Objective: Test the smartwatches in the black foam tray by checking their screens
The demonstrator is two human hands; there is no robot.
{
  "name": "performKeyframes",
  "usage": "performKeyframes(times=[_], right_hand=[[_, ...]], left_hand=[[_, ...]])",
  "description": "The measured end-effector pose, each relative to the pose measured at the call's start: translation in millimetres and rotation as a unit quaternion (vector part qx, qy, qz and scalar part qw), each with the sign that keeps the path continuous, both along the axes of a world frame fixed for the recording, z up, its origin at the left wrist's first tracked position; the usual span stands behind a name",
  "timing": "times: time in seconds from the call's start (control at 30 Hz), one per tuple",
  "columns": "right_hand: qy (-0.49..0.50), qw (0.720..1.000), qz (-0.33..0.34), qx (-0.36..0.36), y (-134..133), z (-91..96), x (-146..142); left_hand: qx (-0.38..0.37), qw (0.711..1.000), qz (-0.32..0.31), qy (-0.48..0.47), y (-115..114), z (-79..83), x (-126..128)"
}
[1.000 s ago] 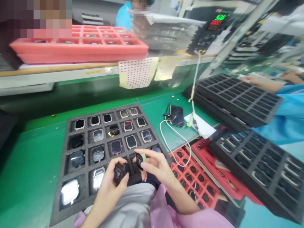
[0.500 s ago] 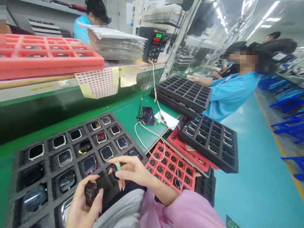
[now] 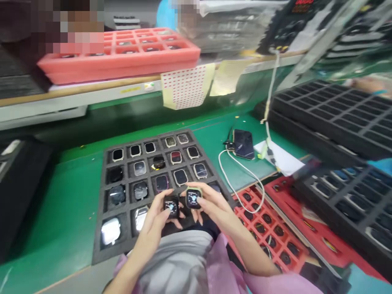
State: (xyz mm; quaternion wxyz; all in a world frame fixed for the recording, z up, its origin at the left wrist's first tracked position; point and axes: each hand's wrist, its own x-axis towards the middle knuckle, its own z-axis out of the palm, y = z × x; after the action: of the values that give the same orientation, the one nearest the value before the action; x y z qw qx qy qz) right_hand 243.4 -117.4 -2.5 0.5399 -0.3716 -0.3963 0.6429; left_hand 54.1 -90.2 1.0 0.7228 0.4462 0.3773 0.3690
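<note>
My left hand (image 3: 157,216) grips a dark watch body (image 3: 171,206) with its lit face turned up. Beside it, my right hand (image 3: 211,206) pinches a second watch body with a pale green case (image 3: 193,198), also face up. Both hands hover over the near edge of a black foam tray (image 3: 104,216) on the green bench. Its pockets hold several watch bodies, among them a white one (image 3: 110,231) at the near left.
A red tray (image 3: 260,228) of small round parts lies to my right, with black trays (image 3: 343,122) stacked beyond. A phone (image 3: 243,143) with a white cable sits on the bench. A pink tray (image 3: 122,57) rests on the shelf above. Someone's blue sleeve shows far right.
The camera swung back left and down toward the tray. Both watch bodies were turned so their lit faces point up, and my hands moved closer together.
</note>
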Motion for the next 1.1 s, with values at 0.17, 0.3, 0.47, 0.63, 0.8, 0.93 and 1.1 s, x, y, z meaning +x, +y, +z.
performKeyframes(times=[0.17,0.3,0.47,0.63,0.8,0.93,1.1], right_hand=[[-0.011,0.999,-0.035,-0.036,2,3.8,-6],[-0.016,0.997,-0.052,-0.047,1,4.5,-10],[-0.023,0.997,-0.06,-0.048,1,1.1,-9],[-0.043,0.996,-0.066,-0.038,0,0.2,-10],[-0.047,0.997,-0.059,-0.022,0,4.0,-11],[-0.043,0.999,-0.03,0.011,1,4.4,-8],[-0.071,0.997,-0.03,0.001,0,3.7,-6]], left_hand=[[-0.048,0.996,-0.033,-0.066,3,-1.3,-4],[-0.049,0.996,-0.04,-0.063,5,-0.1,-4],[-0.047,0.996,-0.05,-0.059,5,-0.4,-5],[-0.033,0.996,-0.06,-0.05,4,-0.6,-5],[0.009,0.999,-0.048,0.014,3,-1.1,-3],[0.044,0.994,-0.022,0.094,1,-0.4,-2],[0.058,0.988,-0.042,0.136,0,0.2,-5]])
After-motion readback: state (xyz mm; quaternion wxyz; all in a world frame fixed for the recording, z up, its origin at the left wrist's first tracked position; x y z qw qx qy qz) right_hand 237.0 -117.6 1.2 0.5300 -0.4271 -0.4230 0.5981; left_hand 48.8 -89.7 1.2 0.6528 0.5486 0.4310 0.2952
